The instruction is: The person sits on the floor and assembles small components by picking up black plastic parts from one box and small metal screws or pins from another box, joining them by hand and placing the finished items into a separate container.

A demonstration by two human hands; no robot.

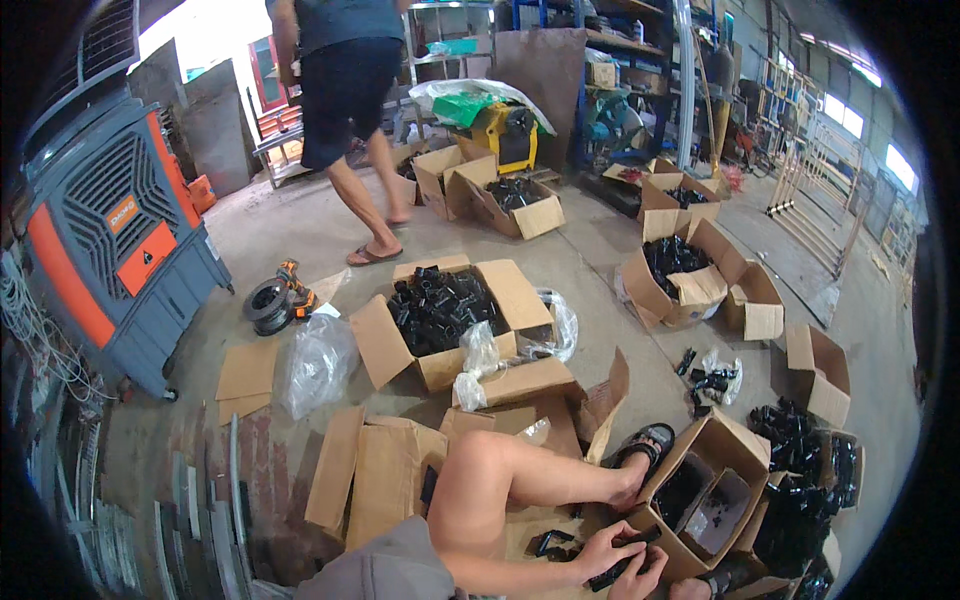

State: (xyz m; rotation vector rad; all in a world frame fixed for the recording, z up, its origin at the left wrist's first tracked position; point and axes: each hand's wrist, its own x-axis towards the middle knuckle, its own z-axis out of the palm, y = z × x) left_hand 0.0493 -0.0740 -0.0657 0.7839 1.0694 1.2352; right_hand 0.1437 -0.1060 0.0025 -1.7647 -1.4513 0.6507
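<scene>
My left hand (603, 552) reaches in from the lower edge, its fingers closed on a small black tubular part (640, 537). Beside it, my right hand (640, 579) is bent with its fingertips on a black piece as well; whether both grip one and the same part is hard to make out. Just beyond the hands stands an open cardboard box (745, 447) with black pieces and a smaller container (716, 510) inside. Loose black parts (556, 545) lie on cardboard to the left of my hands.
A big carton of black parts (440, 310) stands ahead, with more cartons (680, 270) behind. Black parts are heaped (790, 440) at right. A grey-orange air cooler (125, 235) is at left, near a cordless drill (292, 290). Another person (350, 100) walks at the back.
</scene>
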